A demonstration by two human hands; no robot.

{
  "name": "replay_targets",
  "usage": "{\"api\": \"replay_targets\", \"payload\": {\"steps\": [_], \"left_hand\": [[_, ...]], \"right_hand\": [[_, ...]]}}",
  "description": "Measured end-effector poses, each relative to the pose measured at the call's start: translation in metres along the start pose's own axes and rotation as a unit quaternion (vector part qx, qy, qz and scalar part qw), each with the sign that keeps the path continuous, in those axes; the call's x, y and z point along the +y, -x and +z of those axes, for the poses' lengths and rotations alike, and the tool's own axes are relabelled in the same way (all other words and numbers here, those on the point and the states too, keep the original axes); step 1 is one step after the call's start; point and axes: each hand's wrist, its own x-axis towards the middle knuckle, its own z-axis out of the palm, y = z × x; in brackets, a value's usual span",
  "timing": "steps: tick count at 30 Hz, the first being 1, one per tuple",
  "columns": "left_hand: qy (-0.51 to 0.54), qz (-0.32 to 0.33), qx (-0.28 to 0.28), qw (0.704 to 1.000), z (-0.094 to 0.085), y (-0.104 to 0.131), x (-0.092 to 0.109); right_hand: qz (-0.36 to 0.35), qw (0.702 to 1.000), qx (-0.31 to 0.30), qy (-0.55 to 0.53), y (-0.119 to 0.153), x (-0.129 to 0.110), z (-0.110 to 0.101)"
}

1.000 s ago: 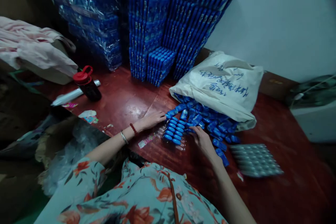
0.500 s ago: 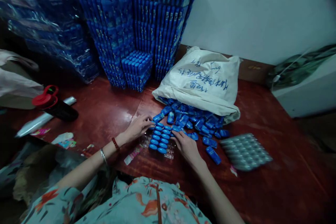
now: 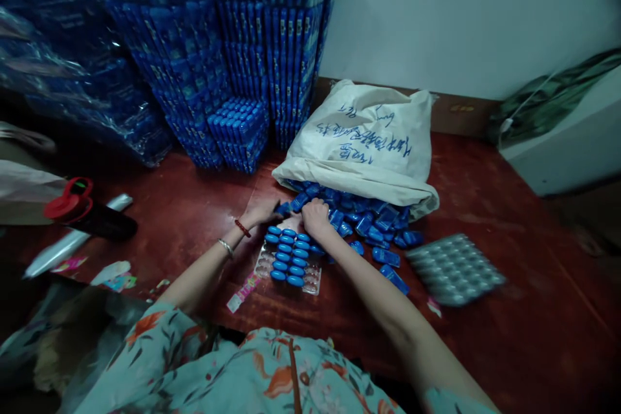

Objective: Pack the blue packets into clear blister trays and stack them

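A clear plastic tray [image 3: 313,279] lies on the table in front of me, its middle rows filled with glossy blue oval pieces [image 3: 290,257]. Hollows at its left and right sides are bare. Beyond the tray's far edge, my left hand [image 3: 263,211] has its fingers closed at a small blue packet [image 3: 283,208]. Just right of it, my right hand [image 3: 316,217] is curled at the edge of a pile of blue packets [image 3: 361,215]; its fingertips are hidden. The pile spills from the mouth of a white woven sack [image 3: 369,136] with blue handwriting.
Stacks of blue packed trays [image 3: 237,136] stand at the back left. A dark bottle with a red lid [image 3: 92,210] lies by a plastic roll [image 3: 72,249] at left. Another stack of clear trays [image 3: 456,270] sits at right. Paper scraps [image 3: 114,273] lie near the front edge.
Both hands have moved from the tray's sides to beyond its far edge, the right one crossing leftward and curling. Another blue oval piece shows at the tray's left. The view has shifted slightly.
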Motion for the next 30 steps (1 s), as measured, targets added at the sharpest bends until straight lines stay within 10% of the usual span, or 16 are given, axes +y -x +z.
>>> {"api": "replay_targets", "payload": {"steps": [8, 14, 25, 30], "left_hand": [[0.112, -0.020, 0.152, 0.982, -0.004, 0.099, -0.067], [0.194, -0.005, 0.166, 0.967, 0.019, 0.159, -0.042], [-0.080, 0.178, 0.158, 0.968, 0.040, 0.131, -0.006], [-0.143, 0.235, 0.084, 0.958, 0.028, 0.128, 0.002]], "right_hand": [[-0.075, 0.997, -0.002, -0.026, 0.019, 0.039, 0.007], [-0.090, 0.995, 0.002, -0.031, 0.023, 0.044, 0.015], [-0.142, 0.980, 0.043, -0.135, 0.033, 0.071, 0.024], [-0.031, 0.890, 0.193, -0.413, 0.090, 0.096, 0.032]]}}
